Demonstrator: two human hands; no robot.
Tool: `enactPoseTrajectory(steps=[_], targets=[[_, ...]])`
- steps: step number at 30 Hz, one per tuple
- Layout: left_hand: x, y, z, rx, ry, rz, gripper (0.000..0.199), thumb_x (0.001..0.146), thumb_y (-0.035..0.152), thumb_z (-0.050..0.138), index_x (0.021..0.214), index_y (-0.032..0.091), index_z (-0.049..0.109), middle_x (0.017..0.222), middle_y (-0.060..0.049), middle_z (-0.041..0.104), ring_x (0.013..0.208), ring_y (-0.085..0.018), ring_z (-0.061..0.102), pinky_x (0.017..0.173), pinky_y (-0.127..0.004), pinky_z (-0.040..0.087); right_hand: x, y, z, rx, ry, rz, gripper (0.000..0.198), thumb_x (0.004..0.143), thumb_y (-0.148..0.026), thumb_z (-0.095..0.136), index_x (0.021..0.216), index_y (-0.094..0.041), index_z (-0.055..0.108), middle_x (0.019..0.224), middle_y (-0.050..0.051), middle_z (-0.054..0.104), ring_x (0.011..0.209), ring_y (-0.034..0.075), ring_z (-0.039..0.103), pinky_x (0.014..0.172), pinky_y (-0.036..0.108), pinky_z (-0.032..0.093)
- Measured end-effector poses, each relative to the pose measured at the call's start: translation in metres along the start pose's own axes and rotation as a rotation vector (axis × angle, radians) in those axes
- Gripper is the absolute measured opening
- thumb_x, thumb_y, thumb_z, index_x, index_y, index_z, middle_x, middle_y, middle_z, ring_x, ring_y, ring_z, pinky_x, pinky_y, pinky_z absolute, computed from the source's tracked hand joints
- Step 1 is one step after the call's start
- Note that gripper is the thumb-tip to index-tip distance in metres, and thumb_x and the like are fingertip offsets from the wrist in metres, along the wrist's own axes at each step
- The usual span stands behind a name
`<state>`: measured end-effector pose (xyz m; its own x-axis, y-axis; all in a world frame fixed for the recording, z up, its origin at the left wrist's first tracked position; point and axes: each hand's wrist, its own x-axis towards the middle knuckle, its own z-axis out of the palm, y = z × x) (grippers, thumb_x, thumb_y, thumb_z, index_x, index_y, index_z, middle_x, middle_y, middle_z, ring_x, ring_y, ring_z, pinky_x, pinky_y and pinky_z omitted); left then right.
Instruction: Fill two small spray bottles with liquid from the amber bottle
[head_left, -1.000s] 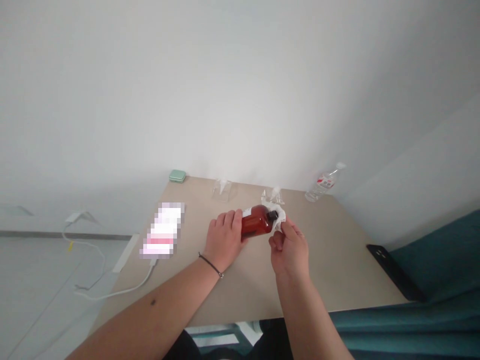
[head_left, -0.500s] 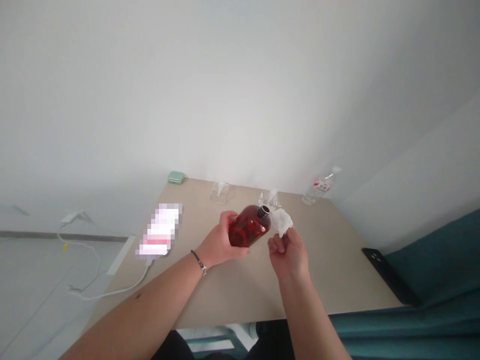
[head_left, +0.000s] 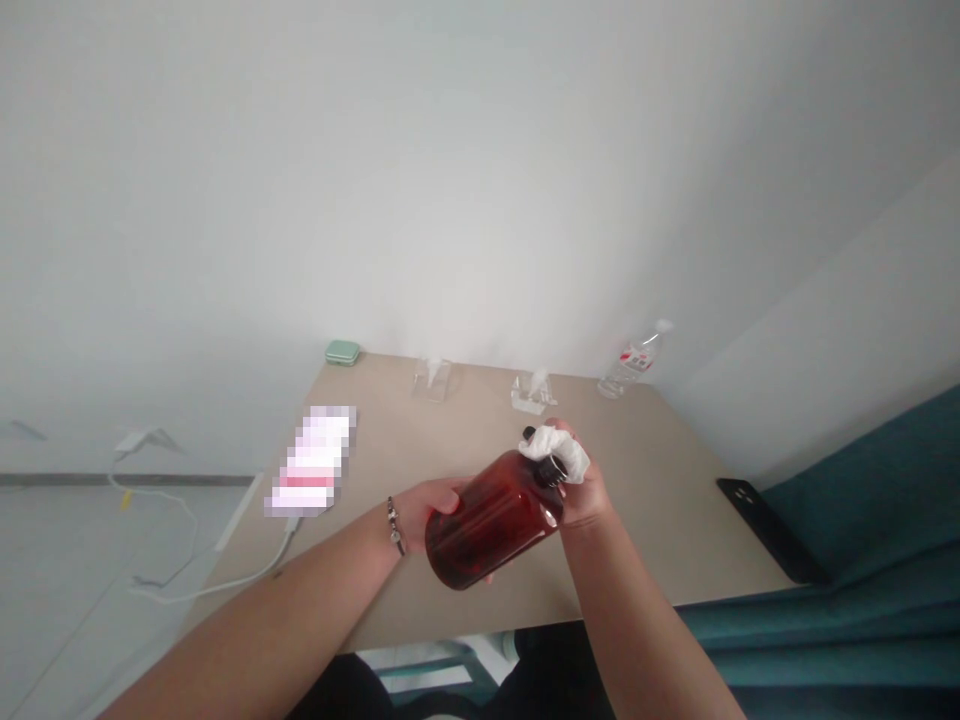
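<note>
A: Where does the amber bottle (head_left: 491,520) lie from the person's fingers?
B: Between the hands, tilted over the near part of the table (head_left: 682,530). Its long axis slants from the base, lower left, to the black neck (head_left: 553,470), upper right.
A: Which hand is nearer the neck?
B: The right hand (head_left: 585,495), just beside it, pinching a crumpled white tissue (head_left: 556,447); whether that touches the neck, one cannot tell.
A: And the left hand (head_left: 420,512)?
B: Closed round the body towards the base, thumb on top, fingertips showing beneath.
</note>
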<state>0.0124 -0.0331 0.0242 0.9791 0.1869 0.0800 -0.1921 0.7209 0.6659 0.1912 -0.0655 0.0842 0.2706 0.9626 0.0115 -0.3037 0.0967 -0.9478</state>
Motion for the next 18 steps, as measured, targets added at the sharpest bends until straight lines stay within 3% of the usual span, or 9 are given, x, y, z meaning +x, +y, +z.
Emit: enactPoseTrajectory(steps=[4,9,14,18], targets=[[-0.004,0.001,-0.004,0.037,0.031,-0.068,0.063,0.05,0.055,0.069,0.099,0.015,0.068,0.081,-0.014,0.072,0.069,-0.032,0.068,0.062,-0.045,0.049,-0.003,-0.005,0.007,0.131,-0.166,0.126,0.046,0.04,-0.05,0.085,0.052,-0.023,0.049,0.039,-0.007,0.049,0.023,0.003,0.019,0.027,0.019,0.005],[-0.005,0.002,-0.001,0.052,0.161,0.086,0.063,0.054,0.052,0.071,0.107,0.018,0.066,0.092,-0.009,0.073,0.077,-0.029,0.069,0.068,-0.043,0.051,-0.007,-0.01,0.009,0.092,-0.074,0.084,0.042,0.043,-0.049,0.084,0.059,-0.024,0.055,0.036,-0.01,0.044,0.024,0.003,0.021,0.029,0.019,0.006],[0.002,0.006,-0.003,0.045,0.235,0.237,0.072,0.052,0.04,0.084,0.116,0.016,0.065,0.106,-0.011,0.071,0.088,-0.024,0.068,0.076,-0.033,0.052,-0.007,-0.014,0.005,0.082,-0.032,0.058,0.024,0.058,-0.039,0.079,0.064,-0.022,0.064,0.042,-0.008,0.049,0.029,0.002,0.021,0.032,0.02,0.01],[0.007,0.003,-0.012,0.153,0.343,0.348,0.068,0.057,0.037,0.086,0.117,0.017,0.061,0.113,-0.011,0.069,0.098,-0.025,0.067,0.083,-0.033,0.051,-0.005,-0.013,0.004,0.038,0.035,0.043,0.016,0.064,-0.035,0.074,0.065,-0.021,0.065,0.041,-0.008,0.046,0.032,0.003,0.019,0.034,0.021,0.013]])
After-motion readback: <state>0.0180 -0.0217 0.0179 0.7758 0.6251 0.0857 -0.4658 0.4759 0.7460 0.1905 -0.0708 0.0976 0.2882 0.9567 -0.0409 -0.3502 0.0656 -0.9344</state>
